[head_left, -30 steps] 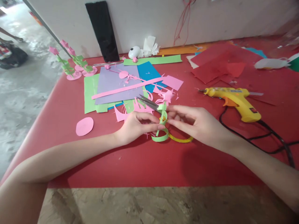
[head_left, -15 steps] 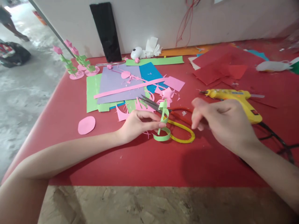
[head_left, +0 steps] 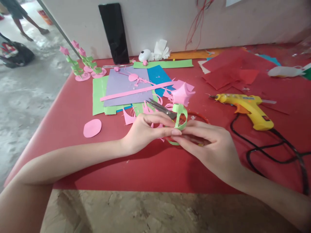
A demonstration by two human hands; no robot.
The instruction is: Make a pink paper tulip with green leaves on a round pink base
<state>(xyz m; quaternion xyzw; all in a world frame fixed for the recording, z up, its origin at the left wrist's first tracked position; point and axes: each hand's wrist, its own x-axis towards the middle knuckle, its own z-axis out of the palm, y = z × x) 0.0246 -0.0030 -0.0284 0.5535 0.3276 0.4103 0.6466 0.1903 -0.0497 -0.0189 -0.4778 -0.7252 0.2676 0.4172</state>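
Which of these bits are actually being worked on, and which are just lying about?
In hand: left hand and right hand pinch the green paper coil topped with a pink star.

Lying about: scissors, glue gun, pink oval, finished paper flowers.

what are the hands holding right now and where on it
Both the left hand and right hand pinch the curled green paper strip low on its coil; the pink paper flower on top is untouched.
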